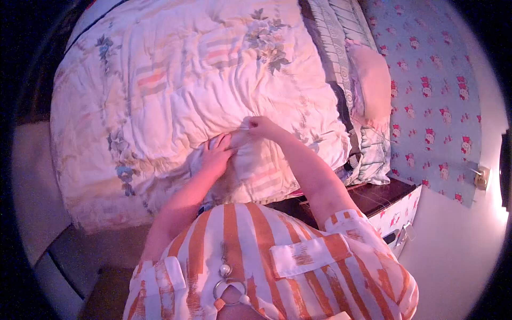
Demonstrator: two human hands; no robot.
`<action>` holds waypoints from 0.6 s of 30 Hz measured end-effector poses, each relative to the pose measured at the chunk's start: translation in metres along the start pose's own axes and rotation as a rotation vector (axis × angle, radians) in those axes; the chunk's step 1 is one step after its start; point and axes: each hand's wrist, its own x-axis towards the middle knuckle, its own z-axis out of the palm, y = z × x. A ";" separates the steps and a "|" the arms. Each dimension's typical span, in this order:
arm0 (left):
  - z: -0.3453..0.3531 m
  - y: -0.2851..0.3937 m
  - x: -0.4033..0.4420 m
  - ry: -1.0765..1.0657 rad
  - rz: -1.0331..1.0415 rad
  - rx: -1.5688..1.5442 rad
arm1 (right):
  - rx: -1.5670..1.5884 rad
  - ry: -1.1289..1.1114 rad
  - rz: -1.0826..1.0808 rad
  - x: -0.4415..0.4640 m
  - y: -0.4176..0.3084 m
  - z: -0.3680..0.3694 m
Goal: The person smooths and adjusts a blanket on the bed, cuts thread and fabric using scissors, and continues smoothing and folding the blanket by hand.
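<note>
A thick white quilt (176,90) with printed flowers and pinkish stripes covers the bed, wrinkled around both hands. My left hand (216,156) lies on it near the front edge, palm down with its fingers apart. Just right of it and slightly farther away, my right hand (258,127) is closed, pinching a fold of the quilt. The cloth between the two hands is bunched and creased.
A pink pillow (370,85) and patterned bedding (333,48) lie along the bed's right side. A dark-topped cabinet (373,198) stands at the near right corner. Beyond it are character-patterned wallpaper (426,101) and a wall switch (481,177).
</note>
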 end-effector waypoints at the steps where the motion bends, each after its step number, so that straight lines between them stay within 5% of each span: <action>1: 0.001 0.000 0.001 0.002 0.013 0.004 | 0.183 -0.057 0.089 -0.002 0.004 -0.004; 5: 0.004 -0.003 0.002 0.007 0.010 -0.029 | 0.362 0.060 0.094 -0.012 0.002 0.002; 7: 0.002 -0.002 0.003 0.005 0.032 -0.026 | -0.302 0.241 -0.112 -0.015 -0.017 0.006; 9: -0.002 0.000 0.006 -0.037 -0.014 -0.018 | -0.329 0.369 -0.169 -0.002 0.006 0.015; 12: -0.003 0.001 0.005 -0.006 0.009 -0.045 | -0.203 0.444 -0.222 -0.008 0.007 0.017; 14: -0.004 0.000 0.005 0.005 0.033 -0.037 | 0.144 0.442 -0.060 -0.014 0.003 0.016; 18: -0.002 0.000 0.007 0.058 0.068 -0.061 | 0.283 0.565 0.006 -0.014 0.006 0.020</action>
